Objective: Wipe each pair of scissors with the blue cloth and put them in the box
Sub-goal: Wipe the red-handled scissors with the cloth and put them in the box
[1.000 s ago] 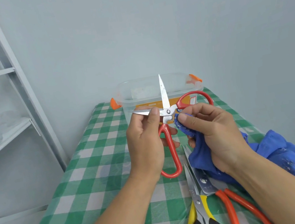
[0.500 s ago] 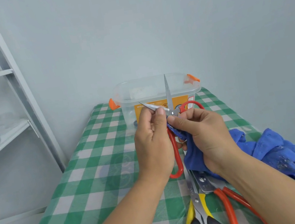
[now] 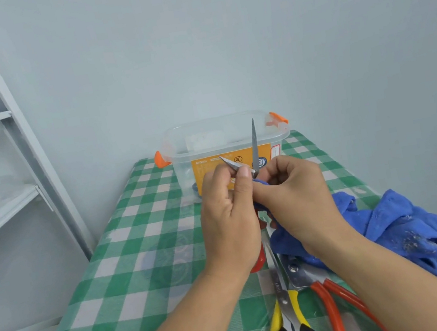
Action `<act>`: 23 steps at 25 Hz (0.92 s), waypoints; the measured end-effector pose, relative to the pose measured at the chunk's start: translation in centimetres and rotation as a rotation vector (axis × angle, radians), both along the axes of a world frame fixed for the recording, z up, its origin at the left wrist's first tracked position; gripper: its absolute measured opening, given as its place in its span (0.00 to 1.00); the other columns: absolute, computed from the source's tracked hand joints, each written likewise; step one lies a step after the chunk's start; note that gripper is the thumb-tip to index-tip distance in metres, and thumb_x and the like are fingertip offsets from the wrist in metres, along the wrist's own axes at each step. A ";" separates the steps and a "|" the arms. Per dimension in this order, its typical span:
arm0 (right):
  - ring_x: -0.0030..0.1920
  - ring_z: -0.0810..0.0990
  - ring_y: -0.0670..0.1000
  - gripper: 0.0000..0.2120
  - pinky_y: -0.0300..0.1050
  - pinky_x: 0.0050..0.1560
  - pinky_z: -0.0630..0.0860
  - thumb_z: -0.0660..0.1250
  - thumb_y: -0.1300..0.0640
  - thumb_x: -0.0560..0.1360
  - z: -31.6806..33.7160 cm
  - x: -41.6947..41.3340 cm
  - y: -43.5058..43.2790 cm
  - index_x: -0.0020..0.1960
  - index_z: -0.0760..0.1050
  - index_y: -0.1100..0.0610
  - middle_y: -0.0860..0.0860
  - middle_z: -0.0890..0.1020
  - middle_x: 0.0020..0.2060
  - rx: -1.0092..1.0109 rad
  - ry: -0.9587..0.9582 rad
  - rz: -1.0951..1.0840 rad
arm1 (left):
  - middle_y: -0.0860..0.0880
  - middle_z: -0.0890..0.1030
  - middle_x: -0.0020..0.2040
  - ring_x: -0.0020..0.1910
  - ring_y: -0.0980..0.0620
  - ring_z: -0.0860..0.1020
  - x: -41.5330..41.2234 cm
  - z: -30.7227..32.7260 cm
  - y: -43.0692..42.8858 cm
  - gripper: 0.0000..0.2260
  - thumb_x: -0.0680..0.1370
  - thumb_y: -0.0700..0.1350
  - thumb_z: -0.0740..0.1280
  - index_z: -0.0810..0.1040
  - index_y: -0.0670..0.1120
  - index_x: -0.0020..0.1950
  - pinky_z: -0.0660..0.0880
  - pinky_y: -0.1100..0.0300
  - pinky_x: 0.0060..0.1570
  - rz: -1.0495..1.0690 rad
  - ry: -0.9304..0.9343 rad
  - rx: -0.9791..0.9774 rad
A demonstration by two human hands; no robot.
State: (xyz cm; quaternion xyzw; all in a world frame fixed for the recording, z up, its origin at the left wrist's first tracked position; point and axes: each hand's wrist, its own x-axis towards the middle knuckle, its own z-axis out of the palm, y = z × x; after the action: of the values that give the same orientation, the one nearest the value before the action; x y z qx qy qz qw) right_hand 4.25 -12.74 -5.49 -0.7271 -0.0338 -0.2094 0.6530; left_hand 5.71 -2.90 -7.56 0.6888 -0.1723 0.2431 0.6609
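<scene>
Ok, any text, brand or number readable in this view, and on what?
"M&G", faint: top left of the orange label on the clear plastic box.
"CCC" in an oval: same label.
Other label print: too blurred.
Mark on the blade of the yellow-handled scissors: too small.

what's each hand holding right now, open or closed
Left hand: closed, holding the red-handled scissors, blades apart.
Right hand: closed, pinching the blue cloth against the scissors.
</scene>
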 end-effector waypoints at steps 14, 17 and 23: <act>0.23 0.66 0.42 0.04 0.37 0.24 0.59 0.67 0.68 0.70 0.4 -0.3 -2.4 0.38 0.73 0.63 0.48 0.76 0.27 0.209 -0.076 0.168 | 0.51 0.83 0.40 0.30 0.52 0.79 0.1 0.9 1.7 0.10 0.85 0.47 0.59 0.76 0.44 0.51 0.79 0.54 0.25 -0.058 0.142 -0.183; 0.24 0.72 0.41 0.10 0.30 0.26 0.65 0.65 0.73 0.76 0.1 -0.2 -1.9 0.39 0.76 0.62 0.45 0.79 0.28 0.136 -0.106 0.175 | 0.43 0.81 0.41 0.31 0.49 0.78 0.1 0.9 1.5 0.10 0.85 0.47 0.60 0.77 0.46 0.48 0.79 0.53 0.26 -0.063 0.153 -0.161; 0.23 0.75 0.41 0.06 0.30 0.26 0.69 0.73 0.71 0.73 0.0 -0.2 -0.8 0.42 0.77 0.65 0.51 0.81 0.28 0.127 -0.095 0.149 | 0.41 0.77 0.37 0.32 0.48 0.77 0.0 0.7 1.1 0.12 0.84 0.48 0.61 0.73 0.42 0.46 0.79 0.44 0.29 -0.082 0.152 -0.134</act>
State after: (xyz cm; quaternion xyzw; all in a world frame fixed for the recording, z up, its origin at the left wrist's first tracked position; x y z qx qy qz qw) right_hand 4.07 -13.56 -5.51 -0.6691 -0.1054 -0.1959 0.7091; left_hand 5.76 -1.79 -6.86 0.6518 -0.1331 0.1740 0.7261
